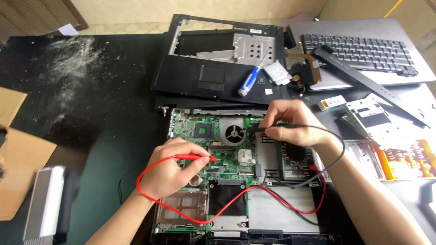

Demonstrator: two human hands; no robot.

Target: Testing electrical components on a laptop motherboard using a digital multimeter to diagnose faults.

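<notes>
Over the motherboard (213,136), left hand (175,170) pinching red probe (195,158), right hand (290,122) gripping black probe (265,129), tip seemingly hidden.

You are working under soft, even daylight that is coming mostly from the top of the view, where the pale floor is washing out. The black table (91,113) is giving back a dull sheen, and the metal plate (254,45) is glaring a little. Shadows are staying faint beneath your forearms. Edges are bending slightly outward, and fine detail is looking smeared and soft throughout
</notes>
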